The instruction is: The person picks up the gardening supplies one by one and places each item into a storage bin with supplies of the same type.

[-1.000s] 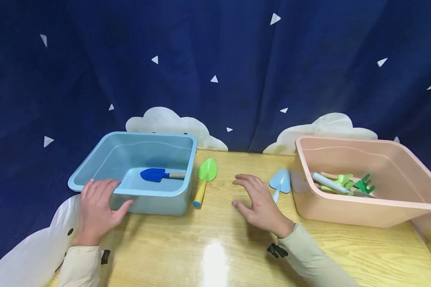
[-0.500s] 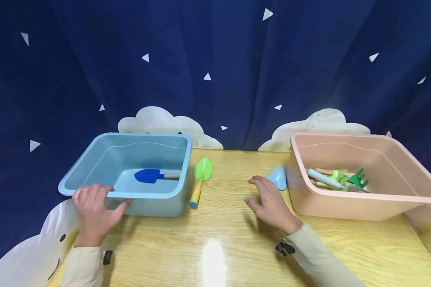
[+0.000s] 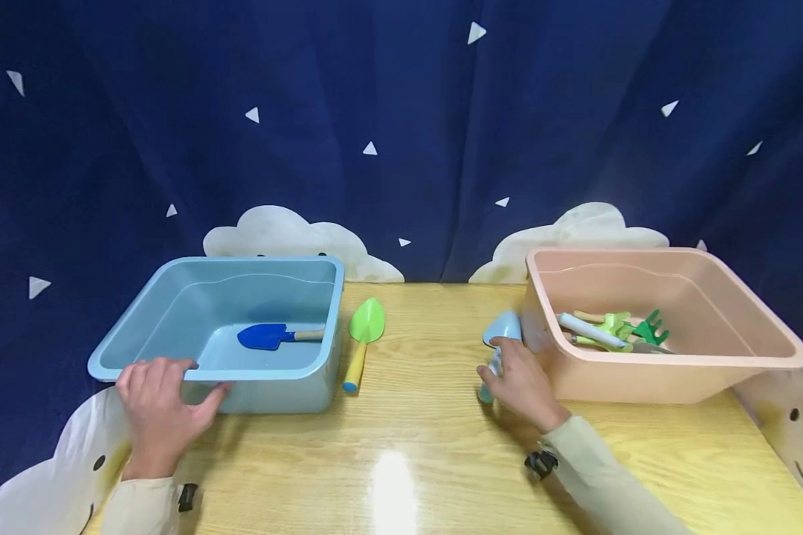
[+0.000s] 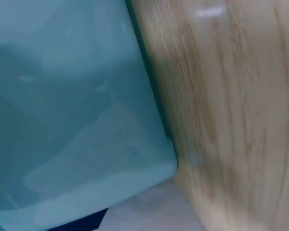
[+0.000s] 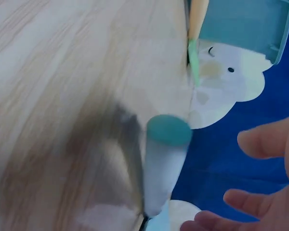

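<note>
My left hand (image 3: 160, 416) holds the front rim of a blue plastic bin (image 3: 261, 395), fingers over the edge and thumb along the outer wall. Inside that bin lies a dark blue trowel (image 3: 261, 336) with a wooden handle. My right hand (image 3: 527, 385) hovers at the handle of a light blue trowel (image 3: 505, 325), partly covering it in the head view. The right wrist view shows the thumb and fingers spread, with a gap to the trowel's pale handle (image 5: 164, 168) and its teal end. A green trowel (image 3: 366, 321) with a yellow handle lies beside the blue bin.
A peach bin (image 3: 629, 383) stands on the right, holding several small garden tools, among them a green hand rake (image 3: 651, 328). The wooden table (image 3: 415, 431) meets a dark blue curtain (image 3: 415, 111) with white triangles and clouds at its back edge.
My right hand has moved right and come over to the light blue trowel's handle. The left hand has settled onto the bin's rim. The whole view has shifted slightly.
</note>
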The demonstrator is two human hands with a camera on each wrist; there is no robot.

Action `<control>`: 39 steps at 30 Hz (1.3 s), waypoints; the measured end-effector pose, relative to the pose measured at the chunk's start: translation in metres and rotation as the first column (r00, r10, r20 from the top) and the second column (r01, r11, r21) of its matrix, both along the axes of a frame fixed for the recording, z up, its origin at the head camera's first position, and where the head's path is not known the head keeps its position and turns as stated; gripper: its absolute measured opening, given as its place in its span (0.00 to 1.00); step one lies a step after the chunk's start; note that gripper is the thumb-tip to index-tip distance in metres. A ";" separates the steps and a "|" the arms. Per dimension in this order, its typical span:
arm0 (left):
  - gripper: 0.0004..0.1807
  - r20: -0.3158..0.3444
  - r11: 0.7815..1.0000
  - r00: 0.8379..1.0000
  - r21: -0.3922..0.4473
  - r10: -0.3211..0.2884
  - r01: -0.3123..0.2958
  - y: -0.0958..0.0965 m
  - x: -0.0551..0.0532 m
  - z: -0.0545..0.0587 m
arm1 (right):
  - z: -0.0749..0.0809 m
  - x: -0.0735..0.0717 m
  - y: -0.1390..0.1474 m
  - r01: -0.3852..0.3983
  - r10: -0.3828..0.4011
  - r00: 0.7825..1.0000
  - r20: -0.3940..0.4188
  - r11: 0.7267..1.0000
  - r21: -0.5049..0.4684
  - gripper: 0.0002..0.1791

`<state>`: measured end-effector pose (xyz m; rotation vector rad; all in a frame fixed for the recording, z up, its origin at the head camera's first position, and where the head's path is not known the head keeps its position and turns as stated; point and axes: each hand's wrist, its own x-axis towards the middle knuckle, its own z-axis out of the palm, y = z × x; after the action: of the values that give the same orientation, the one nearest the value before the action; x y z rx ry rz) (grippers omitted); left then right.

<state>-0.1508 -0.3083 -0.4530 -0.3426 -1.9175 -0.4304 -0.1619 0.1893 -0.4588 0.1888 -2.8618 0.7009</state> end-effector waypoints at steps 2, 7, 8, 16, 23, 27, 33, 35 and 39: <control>0.38 -0.013 1.000 1.000 0.006 0.005 -0.004 0.000 0.001 0.002 | 0.000 -0.002 0.002 0.050 -0.050 0.998 0.023 0.999 0.014 0.31; 0.38 -0.032 1.000 0.999 0.016 0.007 -0.006 0.003 0.001 0.004 | -0.001 -0.002 0.008 0.113 -0.116 0.988 0.102 0.993 0.030 0.31; 0.38 -0.033 1.000 0.999 0.014 0.005 -0.004 0.004 0.001 0.004 | -0.003 -0.002 0.009 0.126 -0.129 0.983 0.127 0.992 0.031 0.30; 0.39 -0.021 1.000 1.000 -0.003 -0.006 0.006 0.005 0.001 0.003 | -0.017 -0.003 0.010 0.233 -0.222 0.936 0.273 0.972 -0.009 0.33; 0.40 0.004 1.000 1.000 -0.003 0.003 -0.003 0.002 0.004 0.002 | -0.019 -0.011 -0.001 0.275 -0.243 0.889 0.388 0.961 -0.029 0.33; 0.39 -0.023 1.000 1.000 -0.003 0.003 -0.004 0.003 0.004 0.003 | -0.021 -0.014 -0.004 0.297 -0.233 0.873 0.427 0.951 -0.089 0.31; 0.38 -0.037 1.000 0.999 -0.005 0.000 -0.001 0.004 0.002 0.005 | -0.026 -0.015 0.000 0.357 -0.164 0.854 0.495 0.875 -0.326 0.31; 0.38 -0.031 1.000 1.000 -0.005 0.000 0.000 0.004 0.002 0.005 | -0.027 -0.016 0.002 0.378 -0.148 0.842 0.519 0.848 -0.372 0.27; 0.39 -0.025 1.000 1.000 0.000 0.000 0.000 0.003 0.003 0.003 | -0.027 -0.020 0.006 0.407 -0.104 0.820 0.563 0.797 -0.446 0.21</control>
<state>-0.1473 -0.3053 -0.4498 -0.3461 -1.8932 -0.4244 -0.1815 0.1955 -0.4858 -0.5697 -2.8743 1.6840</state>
